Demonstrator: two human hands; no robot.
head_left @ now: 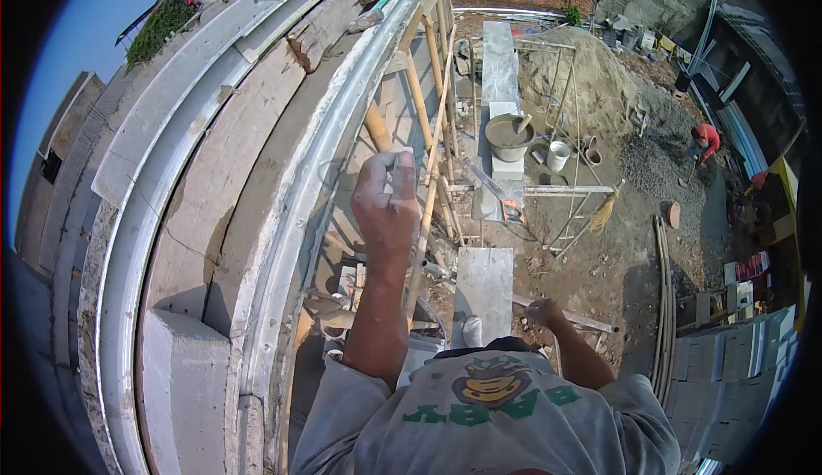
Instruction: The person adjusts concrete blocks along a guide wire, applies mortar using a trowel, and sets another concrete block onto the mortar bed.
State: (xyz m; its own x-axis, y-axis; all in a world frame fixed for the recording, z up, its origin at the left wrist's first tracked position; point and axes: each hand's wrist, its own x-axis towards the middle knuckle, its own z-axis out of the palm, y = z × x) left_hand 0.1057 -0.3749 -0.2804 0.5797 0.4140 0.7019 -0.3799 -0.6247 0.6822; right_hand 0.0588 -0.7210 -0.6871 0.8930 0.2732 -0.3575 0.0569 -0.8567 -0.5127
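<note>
My left hand [387, 188] is raised in front of me, fingers curled in and thumb on top, with pale dust on the skin. What it holds, if anything, I cannot tell. Right beside it, a bamboo pole [378, 127] overlaps the knuckles in this view. The long pale metal channel [321, 154] along the wall top runs to its left. Lower down, my right hand [545, 312] is closed, close over a bar [591, 320] of the scaffold, its fingers partly hidden. Between my arms lies a grey plank [485, 291].
A large bucket of wet mortar [509, 135] stands on the far planking, near a handsaw [512, 211] with an orange handle. White pails [558, 155] stand below. A pale block [181, 394] sits on the wall at left. A person in red [705, 141] bends over gravel.
</note>
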